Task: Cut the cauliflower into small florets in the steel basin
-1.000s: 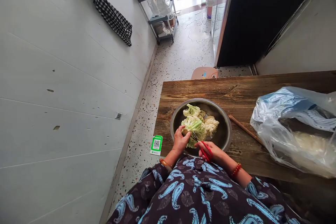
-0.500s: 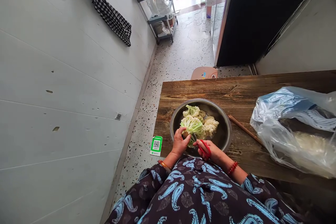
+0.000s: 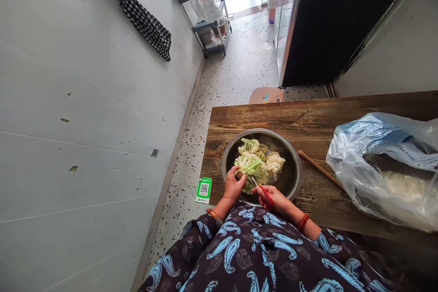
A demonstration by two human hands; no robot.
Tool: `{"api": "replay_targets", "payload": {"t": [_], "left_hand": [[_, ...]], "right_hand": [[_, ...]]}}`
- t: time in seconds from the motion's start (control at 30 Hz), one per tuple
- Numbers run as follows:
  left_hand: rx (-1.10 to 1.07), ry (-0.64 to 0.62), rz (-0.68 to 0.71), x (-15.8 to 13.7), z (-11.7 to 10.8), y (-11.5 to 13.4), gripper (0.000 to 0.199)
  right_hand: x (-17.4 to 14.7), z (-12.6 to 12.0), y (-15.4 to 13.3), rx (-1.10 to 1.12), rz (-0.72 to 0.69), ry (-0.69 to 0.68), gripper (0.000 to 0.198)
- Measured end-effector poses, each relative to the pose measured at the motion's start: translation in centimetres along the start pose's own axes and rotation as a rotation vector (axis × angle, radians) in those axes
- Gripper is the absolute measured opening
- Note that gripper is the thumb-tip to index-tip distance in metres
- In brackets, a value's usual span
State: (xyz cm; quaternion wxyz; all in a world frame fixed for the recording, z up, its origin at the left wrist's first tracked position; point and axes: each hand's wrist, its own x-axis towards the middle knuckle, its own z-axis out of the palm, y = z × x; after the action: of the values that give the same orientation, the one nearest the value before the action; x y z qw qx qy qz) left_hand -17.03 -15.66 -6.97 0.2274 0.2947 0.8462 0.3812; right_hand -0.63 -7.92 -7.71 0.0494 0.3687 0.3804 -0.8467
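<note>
Gripping the red-handled scissors [image 3: 267, 196], the right hand [image 3: 275, 197] sits at the bowl's five o'clock, blades aimed between ten and eleven; at eight, the left hand [image 3: 234, 187], nearer the stem end, pinches the cauliflower head [image 3: 252, 164], its florets fanning toward twelve over the metal bowl [image 3: 291, 178]; beyond, loose pieces [image 3: 274, 164] lie at three and twelve
</note>
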Motion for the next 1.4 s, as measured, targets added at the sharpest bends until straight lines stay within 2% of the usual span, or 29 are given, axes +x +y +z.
{"api": "replay_targets", "payload": {"t": [0.1,0.23,0.47,0.6,0.73,0.83,0.9,1.03,1.13,1.23,1.4], "left_hand": [[-0.029,-0.010,-0.083,0.3,-0.1,-0.2,0.030],[0.024,-0.041,-0.048,0.7,-0.6,-0.3,0.042],[0.368,-0.186,0.049,1.0,-1.6,-0.1,0.048],[0.372,-0.239,0.115,1.2,-0.9,-0.1,0.043],[0.343,-0.260,0.037,1.7,-0.3,0.1,0.035],[0.228,-0.232,-0.011,2.0,-0.6,0.1,0.029],[0.060,-0.214,-0.095,2.0,-0.9,0.0,0.028],[-0.395,-0.169,-0.355,1.4,-1.5,0.0,0.043],[-0.654,-0.101,-0.463,1.0,-1.7,0.9,0.054],[-0.749,-0.046,-0.443,0.9,-1.8,2.3,0.058],[-0.818,0.009,-0.372,0.8,-2.0,4.3,0.061]], "right_hand": [[-0.3,-0.2,0.1,0.049,-0.008,0.071,0.063],[-0.9,-0.8,-0.2,0.083,-0.091,0.220,0.061],[-1.7,-1.2,-0.2,0.110,-0.179,0.324,0.059],[-1.5,-1.5,-0.4,0.224,-0.228,0.397,0.061],[-1.9,-2.0,-1.2,0.243,-0.248,0.392,0.064],[-2.8,-1.8,-1.8,0.211,-0.237,0.324,0.064],[-3.4,-1.3,-2.1,0.175,-0.236,0.267,0.063],[-4.0,-0.3,-2.0,0.038,-0.232,0.155,0.064],[-3.8,0.0,-1.8,-0.105,-0.209,0.105,0.063],[-3.3,0.1,-1.6,-0.210,-0.208,0.087,0.060],[-3.1,0.6,-1.4,-0.419,-0.296,0.023,0.043]]}}
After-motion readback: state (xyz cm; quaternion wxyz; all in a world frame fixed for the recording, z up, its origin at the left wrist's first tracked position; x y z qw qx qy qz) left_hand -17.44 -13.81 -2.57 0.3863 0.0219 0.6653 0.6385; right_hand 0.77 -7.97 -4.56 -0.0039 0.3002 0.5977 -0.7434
